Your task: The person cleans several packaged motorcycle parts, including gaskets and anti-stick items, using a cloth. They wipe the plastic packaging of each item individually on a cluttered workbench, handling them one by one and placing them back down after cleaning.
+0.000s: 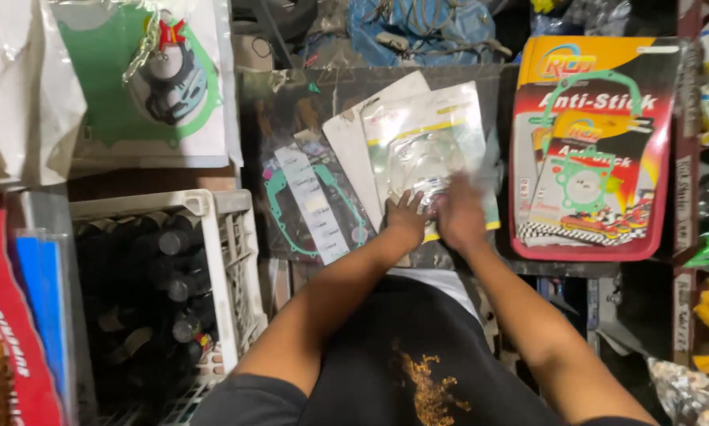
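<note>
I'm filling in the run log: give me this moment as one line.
left hand flat on clear gasket packet | right hand on same packet, blurred | red gasket pack right | white crate of dark bottles left

Clear pack [429, 146]: glossy transparent plastic film over white card, under both hands. Red pack [595, 150]: glossy printed card in shiny plastic wrap, holding a matt green paper-like gasket. Sleeve [311, 205]: clear plastic with glare, over a green gasket. Crate [232, 260]: white moulded plastic, scuffed and matt. Bottles [173, 272]: black, with a dull sheen. Bench [283, 102]: dark, rough and stained.
</note>
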